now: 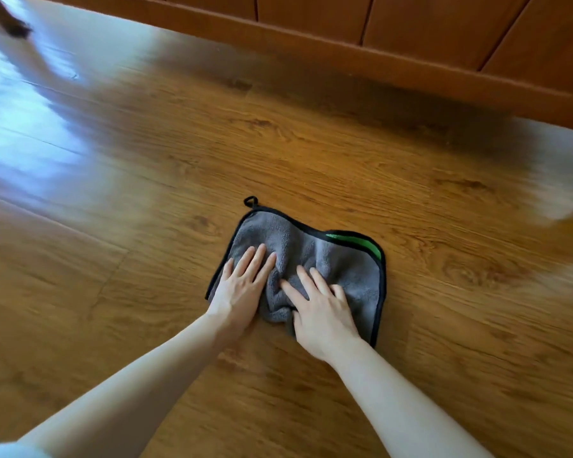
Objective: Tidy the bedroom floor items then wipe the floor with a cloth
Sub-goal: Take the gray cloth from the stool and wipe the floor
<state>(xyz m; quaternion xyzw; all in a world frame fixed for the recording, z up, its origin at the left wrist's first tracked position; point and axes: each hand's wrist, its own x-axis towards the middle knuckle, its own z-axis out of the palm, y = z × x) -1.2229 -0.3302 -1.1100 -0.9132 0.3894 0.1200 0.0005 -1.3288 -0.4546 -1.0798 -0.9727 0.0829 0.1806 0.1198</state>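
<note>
A grey cloth [341, 259] with black edging, a green strip and a small hanging loop lies on the wooden floor [146, 226], bunched into folds in its middle. My left hand [240, 289] presses flat on the cloth's left part with straight fingers. My right hand [321, 309] presses flat on the cloth's right part, fingers spread and straight. Both forearms reach in from the bottom of the head view.
A wooden furniture base or panelled wall [411, 51] runs across the back, from upper left to right. A dark furniture leg [14, 24] stands at the far left corner. Bright window light glares on the floor at the left.
</note>
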